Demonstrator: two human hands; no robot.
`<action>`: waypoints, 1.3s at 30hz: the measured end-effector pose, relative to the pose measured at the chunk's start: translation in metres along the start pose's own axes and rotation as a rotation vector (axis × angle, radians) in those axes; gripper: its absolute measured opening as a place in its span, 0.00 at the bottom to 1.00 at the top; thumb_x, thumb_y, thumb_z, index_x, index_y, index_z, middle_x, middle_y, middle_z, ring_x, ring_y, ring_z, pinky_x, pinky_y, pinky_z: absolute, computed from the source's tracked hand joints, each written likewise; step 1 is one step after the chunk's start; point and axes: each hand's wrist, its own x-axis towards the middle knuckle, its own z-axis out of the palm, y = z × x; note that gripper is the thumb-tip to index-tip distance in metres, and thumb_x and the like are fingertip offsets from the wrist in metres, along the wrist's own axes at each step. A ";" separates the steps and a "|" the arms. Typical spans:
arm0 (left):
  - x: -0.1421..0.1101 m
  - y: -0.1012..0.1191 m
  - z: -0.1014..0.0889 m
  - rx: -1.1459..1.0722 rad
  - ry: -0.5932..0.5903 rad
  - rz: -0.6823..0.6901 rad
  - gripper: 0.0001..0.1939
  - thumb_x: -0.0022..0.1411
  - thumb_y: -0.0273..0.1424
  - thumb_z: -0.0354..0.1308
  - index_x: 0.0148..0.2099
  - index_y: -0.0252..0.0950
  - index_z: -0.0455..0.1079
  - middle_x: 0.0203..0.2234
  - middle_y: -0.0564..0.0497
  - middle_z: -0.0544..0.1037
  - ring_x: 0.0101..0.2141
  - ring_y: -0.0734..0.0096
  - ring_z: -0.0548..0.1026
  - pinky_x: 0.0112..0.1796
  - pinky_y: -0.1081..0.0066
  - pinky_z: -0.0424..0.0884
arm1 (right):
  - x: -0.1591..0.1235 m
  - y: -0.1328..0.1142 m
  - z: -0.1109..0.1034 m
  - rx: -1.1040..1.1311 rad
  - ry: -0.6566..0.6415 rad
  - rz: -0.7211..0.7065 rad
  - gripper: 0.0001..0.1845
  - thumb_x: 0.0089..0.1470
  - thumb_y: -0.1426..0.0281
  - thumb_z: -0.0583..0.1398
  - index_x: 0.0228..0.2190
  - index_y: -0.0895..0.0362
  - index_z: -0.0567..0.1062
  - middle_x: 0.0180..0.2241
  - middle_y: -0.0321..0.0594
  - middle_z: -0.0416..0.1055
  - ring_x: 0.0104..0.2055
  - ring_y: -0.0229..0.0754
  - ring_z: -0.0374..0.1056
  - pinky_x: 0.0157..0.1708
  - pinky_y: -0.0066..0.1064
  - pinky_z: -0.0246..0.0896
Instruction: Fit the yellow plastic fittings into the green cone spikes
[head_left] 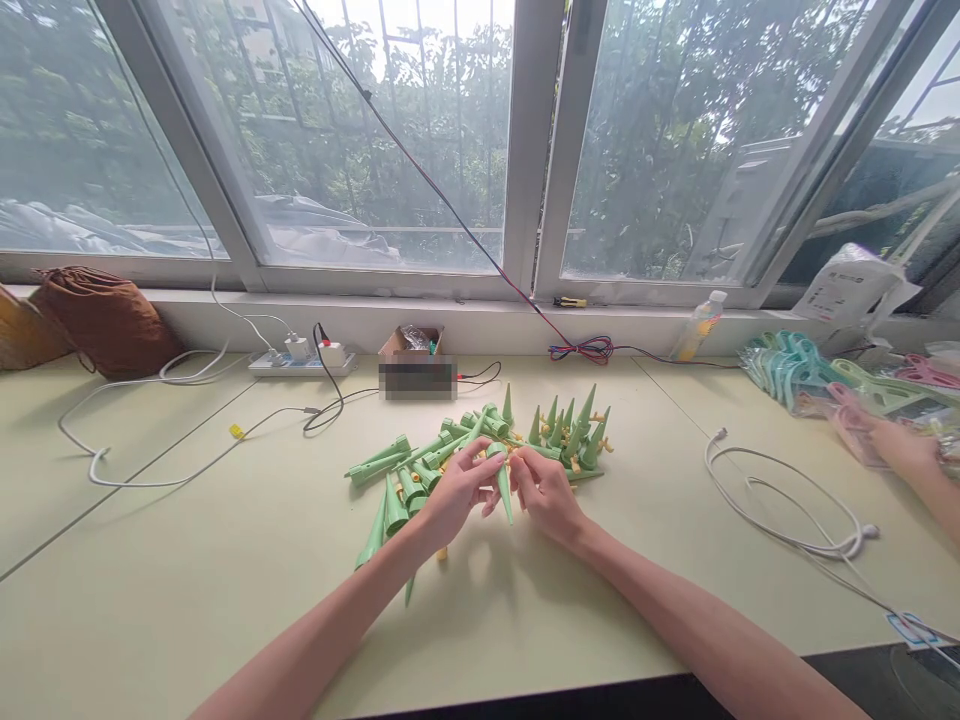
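My left hand [469,485] is closed on a green plastic watering spike [505,497], whose point faces down toward the table. Against its upper end, the fingers of my right hand [547,495] pinch a small yellow valve [512,460], mostly covered by the fingertips. Behind and left of my hands lies a loose heap of green spikes [379,462], some on their sides, with yellow parts among them. To the right, several spikes fitted with yellow valves [581,430] stand point up in a group.
Another person's hand [896,445] touches bagged pastel plastic items [795,370] at the far right. A coiled white cable [787,540] lies right of my arm. At the back are a power strip [300,360], a small carton [411,342], a bottle [701,325] and a brown bag [109,320].
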 end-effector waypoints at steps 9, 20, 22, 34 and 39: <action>0.001 -0.002 -0.001 -0.004 -0.005 -0.015 0.18 0.58 0.41 0.66 0.41 0.39 0.62 0.23 0.58 0.66 0.20 0.78 0.68 0.17 0.79 0.61 | -0.001 0.002 0.000 -0.009 -0.006 0.001 0.23 0.67 0.56 0.49 0.23 0.54 0.63 0.18 0.33 0.64 0.18 0.35 0.58 0.21 0.28 0.54; 0.000 0.000 0.004 -0.013 0.027 -0.035 0.18 0.54 0.39 0.67 0.39 0.38 0.64 0.22 0.58 0.66 0.19 0.79 0.67 0.16 0.79 0.61 | -0.001 0.006 0.002 -0.020 -0.013 -0.012 0.24 0.67 0.54 0.47 0.24 0.53 0.65 0.13 0.31 0.61 0.15 0.37 0.57 0.22 0.31 0.55; 0.001 -0.003 0.002 0.005 0.028 -0.025 0.17 0.54 0.40 0.67 0.39 0.38 0.64 0.23 0.58 0.66 0.19 0.80 0.65 0.17 0.79 0.62 | -0.001 0.005 0.002 -0.031 -0.013 -0.014 0.25 0.68 0.54 0.47 0.23 0.54 0.65 0.13 0.30 0.61 0.16 0.37 0.57 0.23 0.31 0.55; -0.004 -0.008 0.008 0.408 0.100 0.065 0.19 0.59 0.48 0.61 0.40 0.38 0.65 0.21 0.59 0.66 0.15 0.79 0.63 0.16 0.77 0.61 | -0.002 0.004 0.002 -0.034 -0.038 0.004 0.29 0.68 0.54 0.46 0.18 0.54 0.62 0.12 0.32 0.61 0.16 0.36 0.56 0.23 0.30 0.55; -0.005 -0.008 0.009 0.437 0.089 0.087 0.19 0.60 0.49 0.59 0.39 0.38 0.64 0.20 0.59 0.65 0.15 0.79 0.64 0.16 0.77 0.62 | -0.002 0.005 0.001 -0.044 -0.042 0.016 0.30 0.67 0.52 0.45 0.18 0.53 0.61 0.12 0.32 0.61 0.16 0.37 0.57 0.24 0.31 0.56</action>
